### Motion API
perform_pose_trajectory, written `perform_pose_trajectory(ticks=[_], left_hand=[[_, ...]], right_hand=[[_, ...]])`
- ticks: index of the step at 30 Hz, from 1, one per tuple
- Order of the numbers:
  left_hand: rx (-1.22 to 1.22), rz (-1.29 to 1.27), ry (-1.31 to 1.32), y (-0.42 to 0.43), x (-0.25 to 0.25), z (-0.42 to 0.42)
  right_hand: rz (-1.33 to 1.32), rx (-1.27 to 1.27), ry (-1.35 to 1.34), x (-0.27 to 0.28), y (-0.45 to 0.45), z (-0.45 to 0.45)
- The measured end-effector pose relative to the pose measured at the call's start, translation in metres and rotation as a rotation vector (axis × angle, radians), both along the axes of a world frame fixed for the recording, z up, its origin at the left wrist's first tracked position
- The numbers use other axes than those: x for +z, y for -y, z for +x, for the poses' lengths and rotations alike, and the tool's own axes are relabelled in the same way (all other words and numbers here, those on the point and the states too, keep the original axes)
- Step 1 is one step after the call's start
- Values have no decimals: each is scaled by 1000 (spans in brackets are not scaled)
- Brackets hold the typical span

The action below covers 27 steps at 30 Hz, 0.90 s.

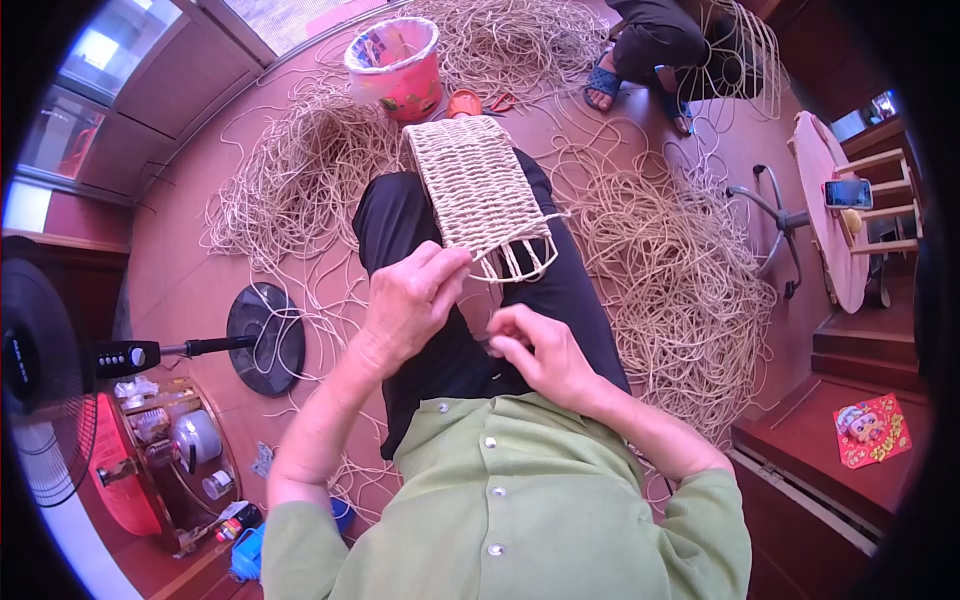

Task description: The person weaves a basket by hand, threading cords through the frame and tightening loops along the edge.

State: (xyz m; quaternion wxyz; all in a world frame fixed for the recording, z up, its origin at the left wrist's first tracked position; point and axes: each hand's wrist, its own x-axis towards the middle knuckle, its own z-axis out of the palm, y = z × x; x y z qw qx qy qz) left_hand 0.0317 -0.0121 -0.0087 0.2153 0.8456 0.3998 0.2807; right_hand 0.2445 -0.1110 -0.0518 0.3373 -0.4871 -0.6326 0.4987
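A woven cord basket piece lies across my knees, with several open loops of cord at its near edge. My left hand pinches the near left corner of the weave between closed fingertips. Just below the loops, near my lap, my right hand has its fingers curled together; what they hold, if anything, is too small to tell. The two hands are apart. A cord end sticks out at the right side of the piece.
Loose cord is heaped right, left and beyond my knees. A pink lined bucket, an orange bowl and red-handled scissors stand ahead. Another person's sandalled feet are at upper right. A fan is left.
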Motion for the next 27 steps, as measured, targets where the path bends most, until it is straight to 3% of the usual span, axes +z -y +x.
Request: perform_pose_trajectory(ticks=[3,6,8,9,10,13,15,18,22,25,27], left_hand=[[-170,-40,-318,-9,16,-11],[-289,-77,-656,-17,34,-9],[-336,-28,-702,-29,24,-11],[-359,-5,-723,-31,18,-13],[-353,95,-613,-30,15,-16],[-181,23,-179,-37,-1,-22],[-118,-81,-186,-35,-8,-22],[-41,-101,-198,-32,-22,-18],[-221,-378,-59,-30,-6,-18],[-306,-309,-139,-20,-16,-17],[-229,-200,-106,-4,-14,-12]], right_hand=[[-436,-160,-653,-18,-21,-10],[-584,-144,-967,-31,-43,-30],[-668,-203,-1175,-29,-44,-50],[-661,-209,-1160,-31,-47,-53],[-653,-217,-1145,-34,-54,-54],[-585,-203,-1178,-42,-76,-59],[-562,-145,-1219,-52,-81,-57],[-820,-119,-1381,-50,-43,-43],[-919,-178,-1382,-8,-5,-22],[-890,-197,-1247,-28,-4,-24],[-928,-266,-1200,-38,-7,-32]])
